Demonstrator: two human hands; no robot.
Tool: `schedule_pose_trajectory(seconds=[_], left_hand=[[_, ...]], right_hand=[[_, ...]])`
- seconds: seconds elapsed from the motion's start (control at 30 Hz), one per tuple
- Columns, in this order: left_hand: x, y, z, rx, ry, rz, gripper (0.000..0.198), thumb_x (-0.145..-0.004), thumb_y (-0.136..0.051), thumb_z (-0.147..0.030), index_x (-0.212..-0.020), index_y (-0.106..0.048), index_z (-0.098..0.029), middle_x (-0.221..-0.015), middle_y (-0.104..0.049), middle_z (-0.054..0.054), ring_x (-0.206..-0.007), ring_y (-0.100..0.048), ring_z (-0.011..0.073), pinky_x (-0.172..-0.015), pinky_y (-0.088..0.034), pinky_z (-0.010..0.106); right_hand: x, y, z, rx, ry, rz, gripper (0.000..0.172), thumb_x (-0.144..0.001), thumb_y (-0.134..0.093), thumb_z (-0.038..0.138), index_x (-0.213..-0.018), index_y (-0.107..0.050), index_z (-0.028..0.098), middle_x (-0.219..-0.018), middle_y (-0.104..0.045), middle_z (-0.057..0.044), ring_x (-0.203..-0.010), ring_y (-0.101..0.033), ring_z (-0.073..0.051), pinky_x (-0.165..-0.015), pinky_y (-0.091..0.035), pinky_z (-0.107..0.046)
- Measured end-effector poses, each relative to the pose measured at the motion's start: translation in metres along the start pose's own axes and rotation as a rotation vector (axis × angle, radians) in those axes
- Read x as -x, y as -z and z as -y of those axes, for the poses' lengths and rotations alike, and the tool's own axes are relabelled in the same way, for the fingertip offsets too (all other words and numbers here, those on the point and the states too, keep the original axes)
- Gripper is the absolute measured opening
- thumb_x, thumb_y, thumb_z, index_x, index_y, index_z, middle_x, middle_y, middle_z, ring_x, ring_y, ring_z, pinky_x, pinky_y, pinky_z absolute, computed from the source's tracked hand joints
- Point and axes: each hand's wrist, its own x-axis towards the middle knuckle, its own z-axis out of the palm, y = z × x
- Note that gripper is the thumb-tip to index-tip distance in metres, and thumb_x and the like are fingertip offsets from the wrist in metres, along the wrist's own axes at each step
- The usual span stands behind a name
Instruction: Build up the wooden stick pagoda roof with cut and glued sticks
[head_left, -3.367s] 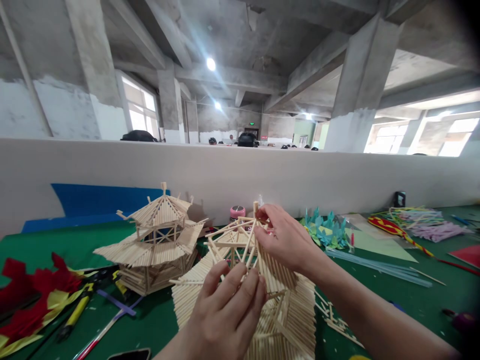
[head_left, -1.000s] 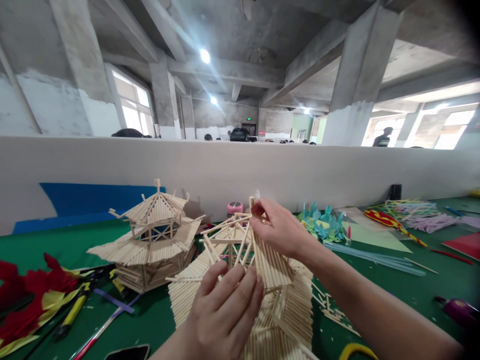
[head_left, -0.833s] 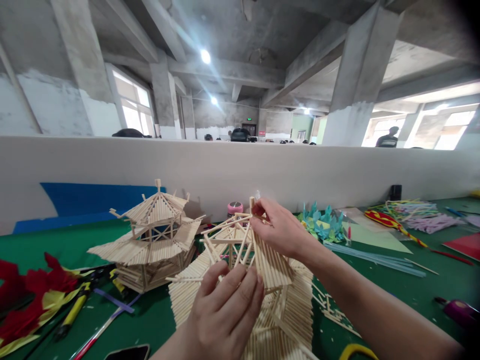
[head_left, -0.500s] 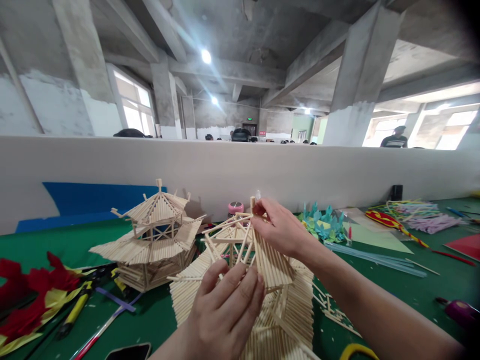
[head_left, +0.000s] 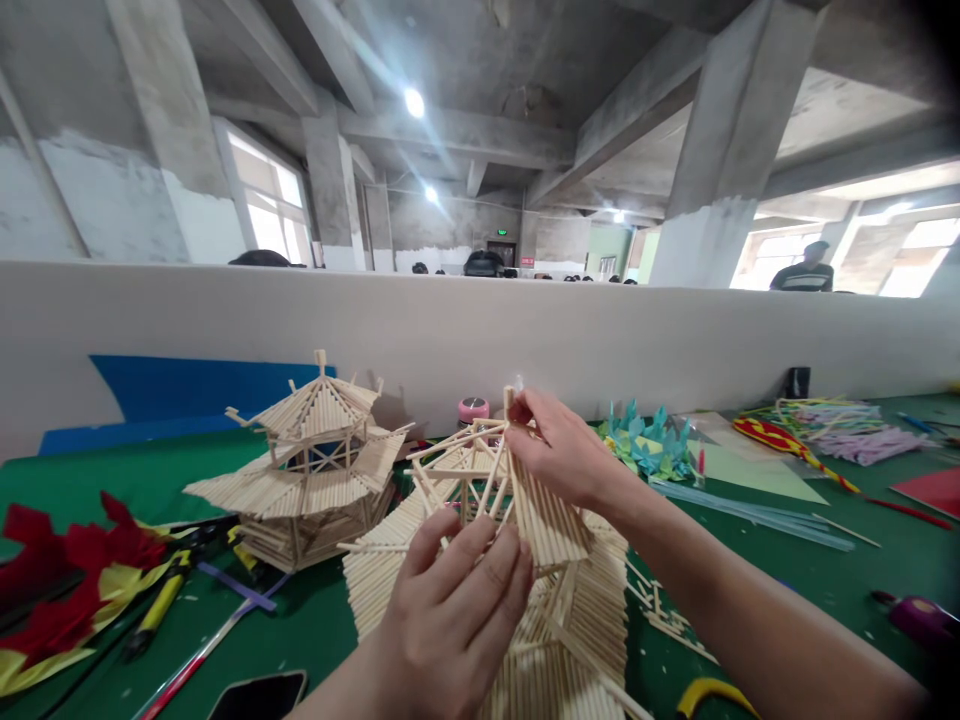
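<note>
A pagoda model built of thin wooden sticks stands before me, its upper roof partly an open frame. One sloped stick roof panel covers the right side of that frame. At the panel's top, beside the central post, my right hand is closed with thumb and fingers pinching the upper edge. My left hand has its fingers bent together and pressed against the panel's lower left edge; its thumb is hidden. Behind to the left stands a similar stick pagoda with its roofs covered.
Red and yellow paper pieces, a yellow-handled tool and a phone lie left. Loose stick bits, blue strips, a paper lotus and a yellow handle are right. A white partition runs behind.
The camera view has shifted slightly. Both hands keep the same places on the roof panel.
</note>
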Motion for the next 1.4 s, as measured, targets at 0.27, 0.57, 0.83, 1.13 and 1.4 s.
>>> schedule_pose_trajectory(seconds=[0.27,0.57,0.83,1.13,1.4], left_hand=[[0.0027,-0.0015,-0.0014,-0.003,0.017,-0.009,0.023,-0.072,-0.057,-0.008,-0.095,-0.061,-0.012,-0.093,-0.067,0.004,-0.094,-0.054,0.0207,-0.089,-0.033,0.042],[0.0095,0.0020,-0.0014,-0.036,0.113,-0.028,0.030,-0.071,-0.061,-0.014,-0.101,-0.059,-0.014,-0.096,-0.066,0.003,-0.098,-0.052,0.0192,-0.091,-0.031,0.038],[0.0016,-0.0005,-0.0033,-0.053,0.111,-0.090,0.023,-0.068,-0.064,-0.014,-0.091,-0.062,-0.011,-0.090,-0.067,0.004,-0.091,-0.054,0.0212,-0.086,-0.033,0.041],[0.0024,-0.0008,-0.0032,-0.014,0.086,-0.048,0.020,-0.074,-0.057,-0.011,-0.093,-0.061,-0.013,-0.091,-0.067,0.004,-0.095,-0.052,0.0236,-0.087,-0.031,0.044],[0.0011,0.0006,-0.0010,0.014,0.055,-0.024,0.019,-0.077,-0.052,-0.009,-0.094,-0.061,-0.010,-0.091,-0.067,0.006,-0.095,-0.050,0.0251,-0.084,-0.031,0.046]], right_hand=[[-0.0009,0.0003,-0.0019,-0.044,-0.007,0.011,0.006,-0.077,-0.040,0.026,-0.074,-0.043,0.021,-0.084,-0.057,-0.004,-0.077,-0.049,-0.018,-0.067,-0.036,-0.031],[-0.0080,0.0033,-0.0047,-0.152,-0.008,0.100,0.007,-0.077,-0.039,0.020,-0.071,-0.043,0.021,-0.078,-0.060,-0.002,-0.074,-0.054,-0.016,-0.062,-0.039,-0.027],[-0.0089,0.0030,-0.0059,-0.162,-0.013,0.108,0.006,-0.076,-0.041,0.019,-0.071,-0.042,0.021,-0.080,-0.061,-0.002,-0.074,-0.055,-0.016,-0.062,-0.040,-0.028],[-0.0064,-0.0009,-0.0048,-0.112,-0.038,0.061,0.004,-0.075,-0.041,0.020,-0.071,-0.042,0.022,-0.082,-0.061,-0.003,-0.076,-0.054,-0.018,-0.064,-0.039,-0.030],[-0.0054,-0.0005,-0.0049,-0.094,-0.048,0.050,0.004,-0.075,-0.040,0.022,-0.071,-0.040,0.022,-0.079,-0.060,-0.003,-0.076,-0.052,-0.019,-0.063,-0.039,-0.030]])
